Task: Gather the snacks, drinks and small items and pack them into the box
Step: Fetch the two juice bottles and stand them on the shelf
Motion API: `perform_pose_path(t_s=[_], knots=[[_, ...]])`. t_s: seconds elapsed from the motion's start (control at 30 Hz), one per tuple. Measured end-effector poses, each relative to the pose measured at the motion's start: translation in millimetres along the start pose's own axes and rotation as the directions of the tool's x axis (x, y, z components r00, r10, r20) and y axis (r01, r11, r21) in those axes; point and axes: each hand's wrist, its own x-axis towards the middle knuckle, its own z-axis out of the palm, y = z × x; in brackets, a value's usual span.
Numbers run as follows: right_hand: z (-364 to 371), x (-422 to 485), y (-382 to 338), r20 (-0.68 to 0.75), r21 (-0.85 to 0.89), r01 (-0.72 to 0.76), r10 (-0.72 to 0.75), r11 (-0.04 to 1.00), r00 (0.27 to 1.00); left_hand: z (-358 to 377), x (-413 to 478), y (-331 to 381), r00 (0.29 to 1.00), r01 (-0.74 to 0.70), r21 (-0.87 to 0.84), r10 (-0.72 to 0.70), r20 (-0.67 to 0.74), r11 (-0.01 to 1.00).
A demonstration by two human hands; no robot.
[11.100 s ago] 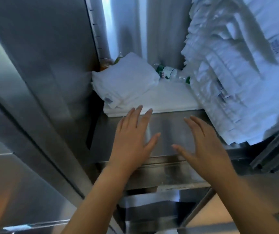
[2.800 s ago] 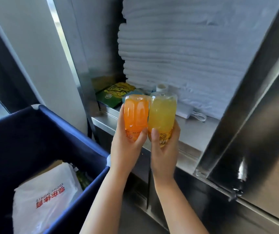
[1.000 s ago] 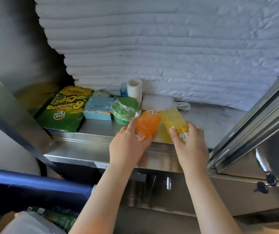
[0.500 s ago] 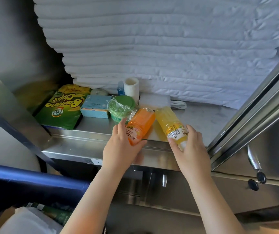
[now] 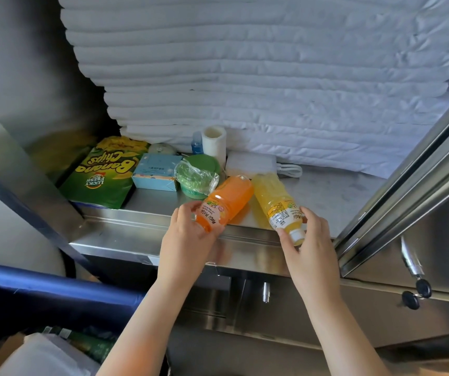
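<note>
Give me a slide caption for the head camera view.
Left hand grips the orange bottle, right hand the yellow bottle, at a steel shelf.

A stainless steel shelf sits inside a brushed-metal cabinet whose left wall lies grey and shadowed. A tall stack of folded white linen fills the back of the shelf. At the shelf's right edge stands a steel door with 2 black-headed keys below its handle. Soft, cool light brightens the linen.
</note>
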Motion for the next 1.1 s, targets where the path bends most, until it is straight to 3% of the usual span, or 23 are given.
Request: perform_pose_path(t_s=[0.37,0.67,0.83,1.1], knots=[[0.5,0.9,1.7,0.003,0.008,0.004,-0.005,1.0,1.0,-33.8,35.6,33.0,0.984,-0.176,-0.129,0.179,0.014,0.976],[0.4,1.9,3.9,0.022,0.013,-0.017,0.017,1.0,1.0,-43.9,77.4,51.6,0.965,-0.255,-0.108,0.26,0.038,0.961],[-0.7,2.4,4.1,0.033,0.027,-0.022,0.021,0.999,0.999,-38.5,84.0,61.6,0.922,-0.383,-0.027,0.384,0.045,0.923],[-1.7,2.6,3.3,0.035,0.029,-0.023,0.022,0.999,0.999,-29.8,85.3,79.0,0.825,-0.536,-0.035,0.532,0.194,0.844]])
